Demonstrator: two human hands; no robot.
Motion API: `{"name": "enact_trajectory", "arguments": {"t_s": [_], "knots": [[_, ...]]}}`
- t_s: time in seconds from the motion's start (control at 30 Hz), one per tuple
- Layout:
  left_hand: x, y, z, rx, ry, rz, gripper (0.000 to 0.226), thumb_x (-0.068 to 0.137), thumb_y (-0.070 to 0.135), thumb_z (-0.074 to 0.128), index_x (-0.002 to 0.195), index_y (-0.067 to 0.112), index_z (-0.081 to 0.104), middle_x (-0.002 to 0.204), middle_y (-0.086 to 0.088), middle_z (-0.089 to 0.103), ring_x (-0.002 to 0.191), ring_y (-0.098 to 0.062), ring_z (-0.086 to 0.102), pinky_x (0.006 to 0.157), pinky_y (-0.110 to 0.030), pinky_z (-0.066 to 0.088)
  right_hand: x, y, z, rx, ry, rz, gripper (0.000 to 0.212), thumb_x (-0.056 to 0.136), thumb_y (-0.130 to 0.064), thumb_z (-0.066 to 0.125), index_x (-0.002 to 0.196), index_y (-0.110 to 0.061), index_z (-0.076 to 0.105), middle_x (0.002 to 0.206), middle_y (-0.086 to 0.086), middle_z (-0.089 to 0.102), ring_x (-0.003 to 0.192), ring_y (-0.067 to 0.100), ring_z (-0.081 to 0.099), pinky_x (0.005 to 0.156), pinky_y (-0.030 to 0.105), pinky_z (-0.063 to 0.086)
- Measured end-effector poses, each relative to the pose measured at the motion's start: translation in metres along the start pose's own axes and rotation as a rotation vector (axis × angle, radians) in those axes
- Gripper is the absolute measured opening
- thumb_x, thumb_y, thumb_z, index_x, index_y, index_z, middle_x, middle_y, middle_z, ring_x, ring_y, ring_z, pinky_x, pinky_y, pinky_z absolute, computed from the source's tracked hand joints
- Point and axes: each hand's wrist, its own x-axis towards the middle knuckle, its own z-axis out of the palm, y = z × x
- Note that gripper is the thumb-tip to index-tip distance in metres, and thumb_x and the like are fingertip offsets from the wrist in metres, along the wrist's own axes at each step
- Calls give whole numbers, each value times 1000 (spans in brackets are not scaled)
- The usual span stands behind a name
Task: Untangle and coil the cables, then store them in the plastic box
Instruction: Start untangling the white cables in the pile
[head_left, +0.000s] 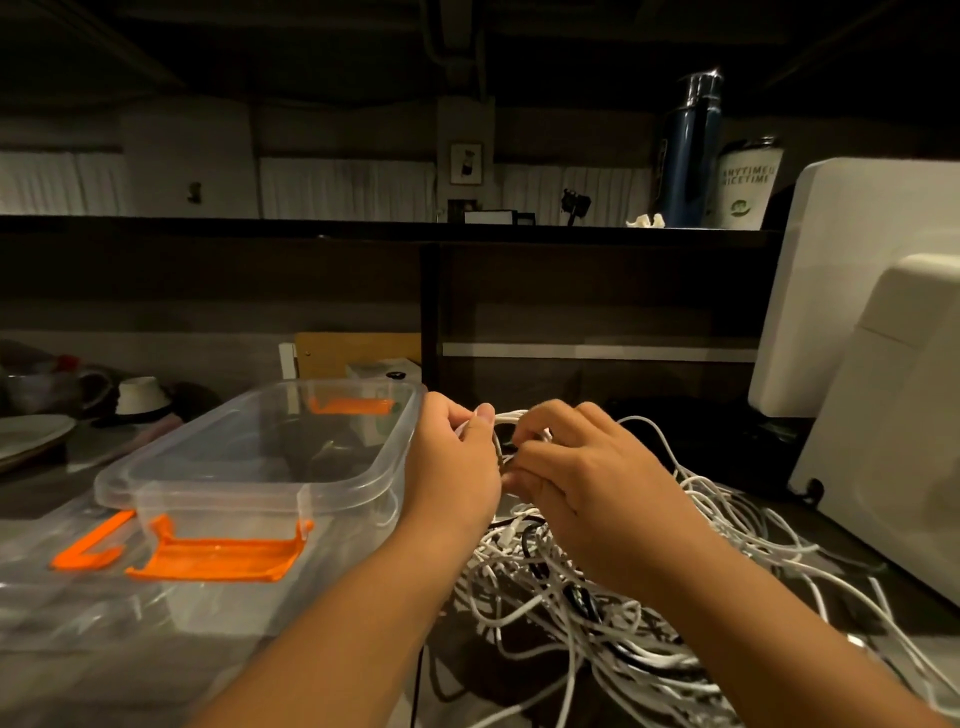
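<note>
A big tangle of white cables (613, 597), with a few dark ones mixed in, lies on the table in front and to the right. My left hand (452, 467) and my right hand (587, 478) are raised together above the pile, both pinching a small loop of white cable (511, 418) between the fingers. More strands trail from the hands down into the pile. To the left stands the clear plastic box (249, 483) with orange latches (218, 558), open on top. Something dark lies inside it, hard to make out.
A clear lid with an orange clip (88, 551) lies at the left front. Plates and a bowl (140, 397) sit far left. White appliances (883, 395) stand close on the right. A dark shelf behind holds a blue bottle (691, 150) and a cup (748, 182).
</note>
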Motion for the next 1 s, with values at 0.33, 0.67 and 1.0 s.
{"name": "enact_trajectory", "arguments": {"t_s": [0.33,0.67,1.0], "knots": [[-2,-7,0,25,-128,28,25,102,31,56,92,8,54,81,-16,63,65,-18,55,58,-32,46,-1,2,1,64,104,54,23,100,-49,32,83,-35,41,58,-18,34,59,7,40,45,26,34],[-6,-5,1,-20,-432,145,23,104,37,48,85,24,51,68,-2,49,59,-16,44,55,-36,38,0,17,-4,104,299,210,52,101,-61,29,87,-25,62,61,-8,51,61,12,45,46,35,40],[-10,6,-10,-51,-711,169,4,102,17,58,104,14,56,84,-5,71,61,-17,55,59,-32,50,2,24,-16,540,252,570,34,98,-43,57,75,-21,69,60,2,61,49,11,47,51,38,39]]}}
